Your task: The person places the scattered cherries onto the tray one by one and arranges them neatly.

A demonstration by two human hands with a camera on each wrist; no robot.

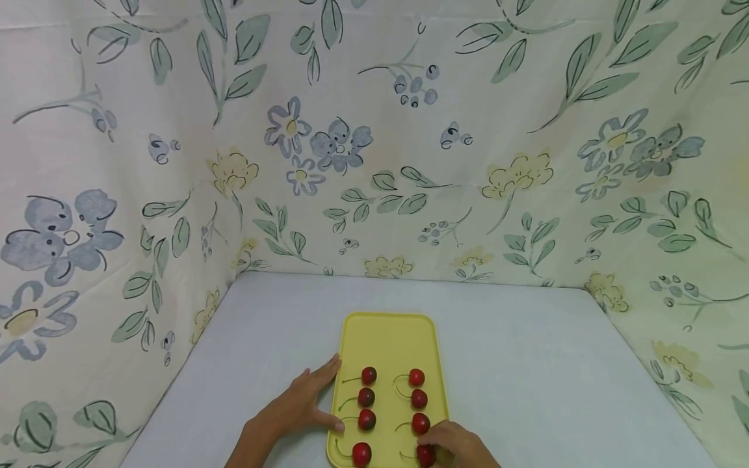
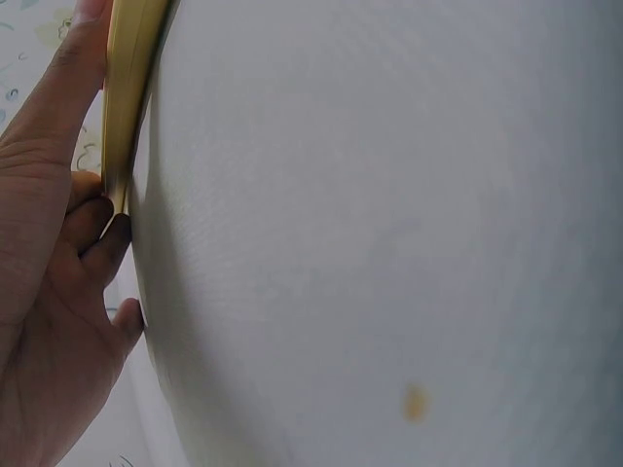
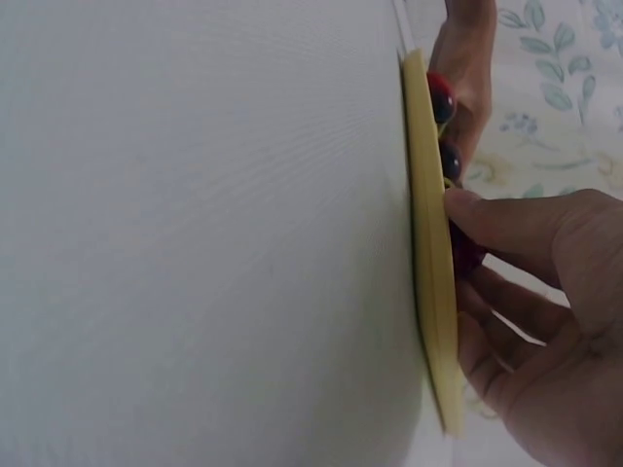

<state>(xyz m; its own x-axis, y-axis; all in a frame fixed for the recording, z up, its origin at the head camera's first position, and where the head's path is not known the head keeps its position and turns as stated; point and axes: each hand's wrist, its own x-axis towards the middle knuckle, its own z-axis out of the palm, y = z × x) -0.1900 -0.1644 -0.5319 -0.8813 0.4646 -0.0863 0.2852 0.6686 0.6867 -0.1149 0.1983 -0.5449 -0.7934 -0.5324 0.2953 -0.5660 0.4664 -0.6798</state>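
A yellow tray (image 1: pixel 386 338) lies on the white table, with two columns of red cherries on it, their thin green stems mostly pointing left. My left hand (image 1: pixel 298 406) rests at the tray's left edge, its thumb and forefinger spread apart; the left wrist view shows that hand (image 2: pixel 68 282) against the tray's side (image 2: pixel 131 88). At the near end of the right column, my right hand (image 1: pixel 459 442) pinches a cherry (image 1: pixel 426 456). In the right wrist view, the thumb and fingers of the right hand (image 3: pixel 545 302) are around this dark red cherry (image 3: pixel 465 251), low over the tray.
More cherries stand in the left column, among them a far one (image 1: pixel 368 375) and a near one (image 1: pixel 361 454). A white table (image 1: pixel 526 364) surrounds the tray. Floral cloth (image 1: pixel 374 214) hangs behind the table and along its sides.
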